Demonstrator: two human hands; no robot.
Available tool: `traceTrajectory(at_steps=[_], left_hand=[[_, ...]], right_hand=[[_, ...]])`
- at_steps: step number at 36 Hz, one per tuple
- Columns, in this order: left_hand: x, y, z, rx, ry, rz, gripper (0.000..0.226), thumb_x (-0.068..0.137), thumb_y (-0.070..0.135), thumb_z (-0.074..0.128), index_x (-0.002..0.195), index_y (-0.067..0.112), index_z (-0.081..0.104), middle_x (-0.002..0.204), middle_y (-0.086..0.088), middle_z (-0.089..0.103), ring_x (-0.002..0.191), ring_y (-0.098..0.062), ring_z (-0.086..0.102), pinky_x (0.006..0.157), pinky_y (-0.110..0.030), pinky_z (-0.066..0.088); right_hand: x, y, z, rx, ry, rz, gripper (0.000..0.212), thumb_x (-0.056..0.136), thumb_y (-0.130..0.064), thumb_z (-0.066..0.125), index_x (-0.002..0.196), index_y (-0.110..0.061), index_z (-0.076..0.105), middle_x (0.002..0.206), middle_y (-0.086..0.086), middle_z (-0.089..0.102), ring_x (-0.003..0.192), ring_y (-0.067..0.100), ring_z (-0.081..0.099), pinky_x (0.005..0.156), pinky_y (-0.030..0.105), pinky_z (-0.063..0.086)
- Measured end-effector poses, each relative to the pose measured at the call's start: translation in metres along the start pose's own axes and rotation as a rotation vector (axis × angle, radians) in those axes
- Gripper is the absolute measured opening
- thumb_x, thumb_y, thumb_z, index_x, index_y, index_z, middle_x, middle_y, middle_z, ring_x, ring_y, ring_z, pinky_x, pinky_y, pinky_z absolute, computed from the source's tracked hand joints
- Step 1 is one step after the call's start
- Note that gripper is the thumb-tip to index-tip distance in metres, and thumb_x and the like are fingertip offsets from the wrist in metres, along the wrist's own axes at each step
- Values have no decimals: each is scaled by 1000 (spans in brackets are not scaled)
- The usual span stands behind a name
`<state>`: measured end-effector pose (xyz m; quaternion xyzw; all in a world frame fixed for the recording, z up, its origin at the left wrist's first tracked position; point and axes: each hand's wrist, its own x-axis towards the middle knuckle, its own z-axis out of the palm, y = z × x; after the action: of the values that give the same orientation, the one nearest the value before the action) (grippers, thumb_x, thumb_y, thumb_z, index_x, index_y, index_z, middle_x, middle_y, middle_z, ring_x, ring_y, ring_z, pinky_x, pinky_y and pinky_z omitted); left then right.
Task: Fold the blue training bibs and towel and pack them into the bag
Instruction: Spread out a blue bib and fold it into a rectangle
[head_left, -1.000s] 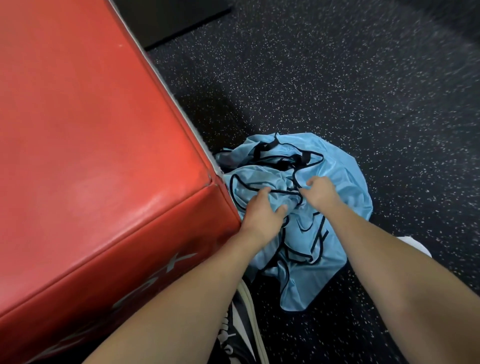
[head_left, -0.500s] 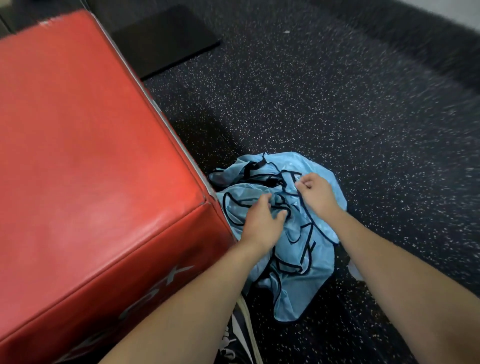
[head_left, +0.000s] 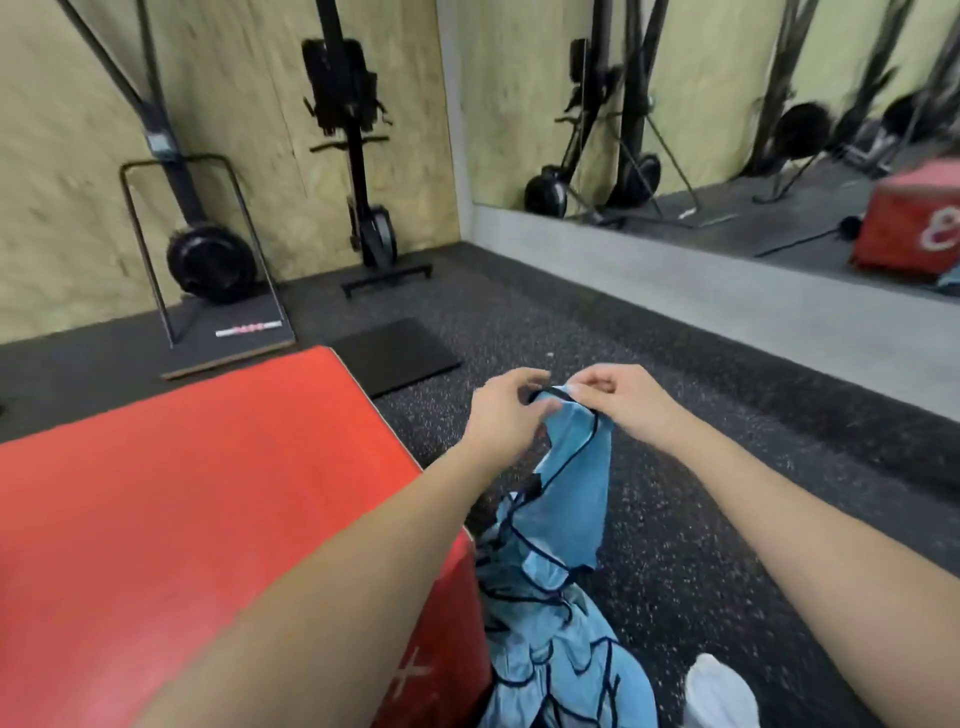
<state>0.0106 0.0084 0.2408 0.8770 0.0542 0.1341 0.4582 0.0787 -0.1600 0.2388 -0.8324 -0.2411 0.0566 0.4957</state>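
A light blue training bib (head_left: 574, 483) with black trim hangs from both my hands above the floor. My left hand (head_left: 506, 410) pinches its top edge from the left. My right hand (head_left: 618, 400) pinches the same edge from the right. Below it, the rest of the blue bibs (head_left: 550, 649) lie in a crumpled heap on the dark floor, against the corner of the red box (head_left: 208, 493). No bag or towel is in sight.
The red padded box fills the lower left. A white shoe toe (head_left: 719, 693) shows at the bottom right. A black mat (head_left: 395, 353) lies beyond the box. Exercise machines (head_left: 358, 156) stand along the plywood wall, and a mirror (head_left: 727, 104) lines the right wall.
Both hands have risen from the heap on the floor, lifting one bib by its top edge. My view has tilted up from the floor to the room.
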Motion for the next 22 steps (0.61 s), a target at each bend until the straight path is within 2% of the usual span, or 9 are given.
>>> traceTrajectory(at_steps=[2,4,6,8,10,14,18,20,22], left_hand=[[-2,31,-29,-34,22,50,17,87,16,72,103,12,75,85,2,73,69,-1,67,63,-13,49],[-5,60,-58,-23,70,110,7,89,12,70,91,9,75,69,3,70,52,2,62,51,-11,45],[-8,89,-85,-31,118,144,5,88,13,71,86,12,75,66,1,71,54,-4,66,56,-20,55],[-10,117,-112,-26,172,188,6,86,16,73,81,13,75,66,-2,72,59,-12,71,63,-29,60],[-12,144,-140,26,222,239,10,85,19,75,77,13,75,63,-1,71,57,-10,69,59,-24,57],[-22,194,-198,91,321,307,7,86,19,75,81,14,74,65,4,69,51,1,63,53,-12,48],[-40,227,-252,127,451,349,10,85,21,76,82,12,77,69,-1,73,61,-7,69,64,-23,58],[-51,239,-274,135,483,358,9,83,21,77,83,12,78,71,-2,73,68,-14,71,70,-27,60],[-60,247,-294,173,516,370,9,82,22,78,82,13,79,71,0,73,71,-13,71,74,-28,60]], right_hand=[[-4,-38,-10,-9,45,-58,10,96,-18,65,98,-12,74,87,-2,73,70,-3,61,64,11,44],[-7,-72,-18,14,89,-113,10,95,-18,66,98,-11,73,89,2,72,71,-2,61,65,10,44],[-11,-107,-24,56,110,-152,12,93,-27,70,98,-17,70,83,-3,69,70,3,61,68,17,45],[-13,-141,-25,86,141,-186,35,78,-49,77,100,-25,66,72,-10,65,70,12,58,68,31,44],[-14,-174,-24,89,198,-239,58,60,-62,81,105,-30,63,82,-7,68,76,11,62,72,34,49],[-20,-237,-21,-23,397,-387,32,80,-31,79,106,-30,60,92,-10,62,79,7,59,82,38,55],[-24,-295,-15,-52,518,-483,33,79,-40,77,104,-31,57,100,-12,62,83,9,60,78,37,54],[-25,-324,-9,-86,530,-529,33,81,-45,76,105,-31,57,105,-12,61,88,9,59,72,30,50],[-27,-351,-3,-119,557,-580,25,86,-38,73,102,-25,59,105,-7,60,86,8,55,63,13,37]])
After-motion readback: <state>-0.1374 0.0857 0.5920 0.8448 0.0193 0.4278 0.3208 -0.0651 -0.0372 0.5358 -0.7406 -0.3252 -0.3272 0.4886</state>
